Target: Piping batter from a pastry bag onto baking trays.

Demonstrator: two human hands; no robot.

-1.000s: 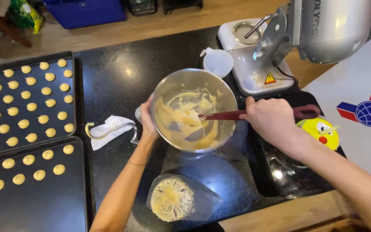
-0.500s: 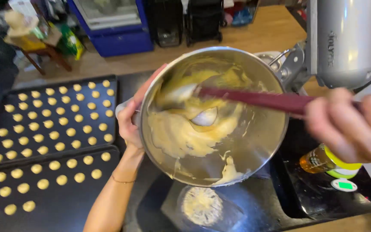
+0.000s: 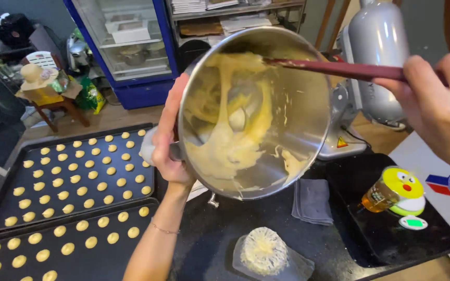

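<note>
At frame centre, a steel mixing bowl (image 3: 256, 112) of yellow batter (image 3: 230, 140) is held tilted by the left hand (image 3: 169, 138), a dark red spatula (image 3: 334, 67) is gripped by the right hand (image 3: 438, 104), and batter could be spilled onto the black counter (image 3: 214, 234) if tipped further.

Pale yellow batter (image 3: 225, 140) coats the silver bowl (image 3: 308, 119); the spatula (image 3: 339, 68) looks dark red.

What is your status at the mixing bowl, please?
Left hand grips tilted steel bowl. Right hand holds spatula inside. Batter clinging. Nothing blocking.
</note>
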